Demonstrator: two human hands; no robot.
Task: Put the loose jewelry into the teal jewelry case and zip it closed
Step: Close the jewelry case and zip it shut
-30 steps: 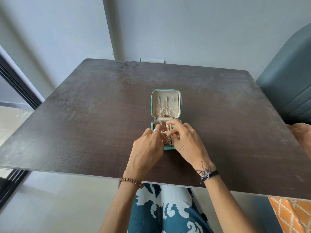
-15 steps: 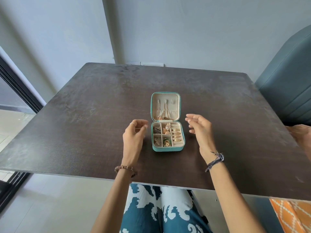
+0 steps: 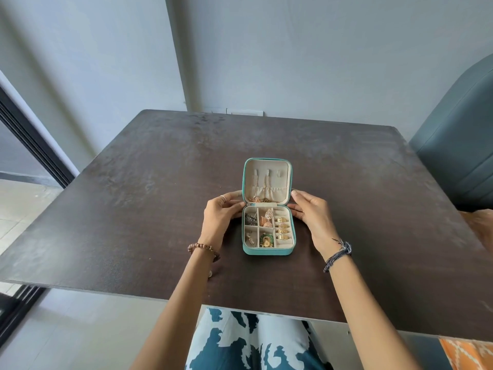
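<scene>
The teal jewelry case (image 3: 266, 252) lies open in the middle of the dark table, its lid (image 3: 266, 177) standing up at the far side. The cream tray holds gold rings (image 3: 282, 228) in the right column, rose-gold earrings (image 3: 266, 218), a dark piece (image 3: 250, 218) and a green-and-gold piece (image 3: 266, 240). A chain (image 3: 260, 199) sits in the lid pocket. My left hand (image 3: 220, 212) touches the case's left side by the hinge with fairly straight fingers. My right hand (image 3: 312, 212) touches the right side at the same height. I see no loose jewelry on the table.
The dark table (image 3: 160, 196) reaches to a grey wall at the back. A teal upholstered seat (image 3: 458, 161) stands at the right, with orange patterned fabric (image 3: 466, 353) below it. A dark window frame (image 3: 32, 145) runs along the left.
My hands lifted off the tray, where they had been handling jewelry, spread apart, then came in to the case's two sides by the hinge.
</scene>
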